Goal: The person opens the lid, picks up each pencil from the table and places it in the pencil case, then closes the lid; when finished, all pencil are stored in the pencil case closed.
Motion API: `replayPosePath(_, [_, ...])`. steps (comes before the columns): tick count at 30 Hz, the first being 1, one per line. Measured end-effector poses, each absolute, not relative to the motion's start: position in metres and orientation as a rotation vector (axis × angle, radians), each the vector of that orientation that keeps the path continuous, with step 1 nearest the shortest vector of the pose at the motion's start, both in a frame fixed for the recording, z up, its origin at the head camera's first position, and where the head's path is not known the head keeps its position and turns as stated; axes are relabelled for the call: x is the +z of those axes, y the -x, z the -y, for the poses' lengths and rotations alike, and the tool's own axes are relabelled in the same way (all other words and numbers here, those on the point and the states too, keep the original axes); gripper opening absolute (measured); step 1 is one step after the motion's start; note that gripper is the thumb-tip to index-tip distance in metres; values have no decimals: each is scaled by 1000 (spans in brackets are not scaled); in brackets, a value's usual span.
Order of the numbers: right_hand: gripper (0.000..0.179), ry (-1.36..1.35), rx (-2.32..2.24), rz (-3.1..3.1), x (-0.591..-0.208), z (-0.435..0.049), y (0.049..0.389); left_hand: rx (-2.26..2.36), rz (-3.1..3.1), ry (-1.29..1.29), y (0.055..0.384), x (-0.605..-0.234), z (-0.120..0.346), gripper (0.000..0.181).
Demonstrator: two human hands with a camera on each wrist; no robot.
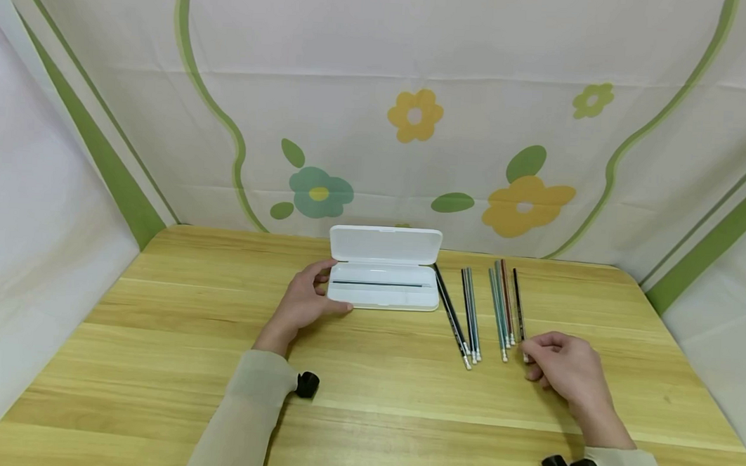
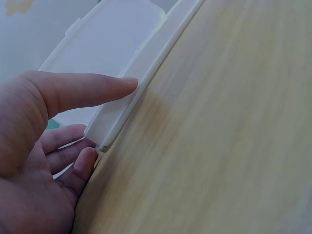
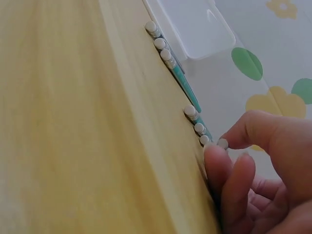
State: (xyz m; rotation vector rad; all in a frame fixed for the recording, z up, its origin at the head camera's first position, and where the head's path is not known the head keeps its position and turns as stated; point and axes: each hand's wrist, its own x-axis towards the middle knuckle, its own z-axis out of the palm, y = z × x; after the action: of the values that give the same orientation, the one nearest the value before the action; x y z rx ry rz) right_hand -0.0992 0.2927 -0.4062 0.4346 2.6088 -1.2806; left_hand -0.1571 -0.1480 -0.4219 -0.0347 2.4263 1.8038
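Observation:
An open white pencil case (image 1: 382, 299) lies near the back of the table, its lid (image 1: 385, 245) raised. One dark pencil (image 1: 376, 284) lies lengthwise inside. My left hand (image 1: 302, 301) grips the case's left end; in the left wrist view the thumb (image 2: 97, 90) presses the front wall and the other fingers curl by the corner. My right hand (image 1: 567, 368) pinches a black pencil (image 1: 518, 304) by its eraser end, between thumb and fingertips. In the right wrist view its white eraser (image 3: 223, 143) shows between them. The pencil points toward the back of the table.
Right of the case lie several dark pencils (image 1: 451, 314), erasers toward me. A second bunch, with teal pencils (image 1: 498, 306) and a reddish-brown pencil (image 1: 507, 296), lies just left of the pinched one. A flowered cloth (image 1: 328, 118) hangs behind the wooden table (image 1: 401, 417).

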Motion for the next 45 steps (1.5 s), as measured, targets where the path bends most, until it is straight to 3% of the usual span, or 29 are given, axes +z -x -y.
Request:
replayPosePath(22, [42, -167, -1789, -2392, -401, -302, 102, 1779, -2457, 49, 159, -425, 148, 92])
replayPosePath(34, [47, 10, -1503, -2608, -375, -276, 122, 1791, -2460, 32, 159, -425, 147, 92])
replayPosePath(45, [31, 131, -1330, -2741, -357, -240, 155, 1798, -2458, 34, 159, -426, 146, 92])
